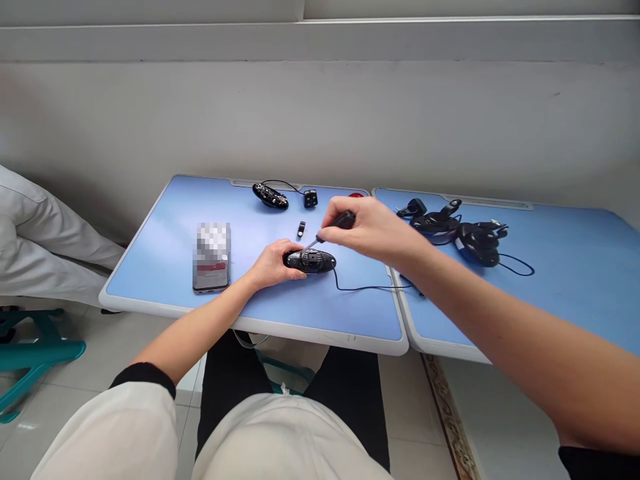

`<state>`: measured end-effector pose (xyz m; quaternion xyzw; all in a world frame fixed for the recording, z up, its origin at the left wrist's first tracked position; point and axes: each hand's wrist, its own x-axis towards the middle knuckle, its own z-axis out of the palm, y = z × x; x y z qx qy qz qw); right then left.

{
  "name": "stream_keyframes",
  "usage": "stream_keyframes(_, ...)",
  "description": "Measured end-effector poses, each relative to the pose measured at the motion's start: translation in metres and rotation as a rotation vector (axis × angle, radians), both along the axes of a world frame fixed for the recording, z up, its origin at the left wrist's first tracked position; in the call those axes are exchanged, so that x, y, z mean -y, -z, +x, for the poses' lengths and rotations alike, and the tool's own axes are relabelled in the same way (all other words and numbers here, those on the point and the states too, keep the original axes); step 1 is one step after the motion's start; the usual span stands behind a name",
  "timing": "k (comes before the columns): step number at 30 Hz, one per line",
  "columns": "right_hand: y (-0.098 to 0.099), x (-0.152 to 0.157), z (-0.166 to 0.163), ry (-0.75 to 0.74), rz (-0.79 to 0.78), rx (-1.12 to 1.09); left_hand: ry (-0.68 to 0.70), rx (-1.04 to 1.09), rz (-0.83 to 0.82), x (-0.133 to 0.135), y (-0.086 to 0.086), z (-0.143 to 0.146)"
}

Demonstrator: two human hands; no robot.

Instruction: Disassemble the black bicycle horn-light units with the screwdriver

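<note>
On the blue table lies a black oval device (320, 261) with a thin cable running from its right end. My left hand (276, 264) grips the device's left end, thumb at the front and fingers behind. In my right hand (361, 227) is a screwdriver (344, 221) with a black handle. Its metal shaft slants down to the left, and the tip meets the top of the device; whether it sits in a screw is too small to tell. Just behind the device rests a small black piece (301, 229).
A second black oval device (271, 196) lies farther back, wired to a small black box (311, 198). Bundled black cables (477, 241) lie on the right table. A phone (212, 257) is at left. Another person's white-clothed leg (55, 247) is beyond the left edge, near a green stool (37, 357).
</note>
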<state>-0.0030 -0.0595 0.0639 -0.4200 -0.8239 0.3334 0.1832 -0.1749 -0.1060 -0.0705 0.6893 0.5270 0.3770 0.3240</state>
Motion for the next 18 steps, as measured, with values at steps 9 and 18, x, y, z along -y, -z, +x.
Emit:
stream_keyframes(9, 0.022, 0.004, -0.028, -0.11, 0.067, 0.095, 0.023, -0.011, 0.033, -0.003, 0.008, -0.002)
stream_keyframes(18, 0.022, 0.002, -0.031, -0.115, 0.067, 0.141, 0.024, 0.011, 0.035, -0.003, 0.011, -0.002)
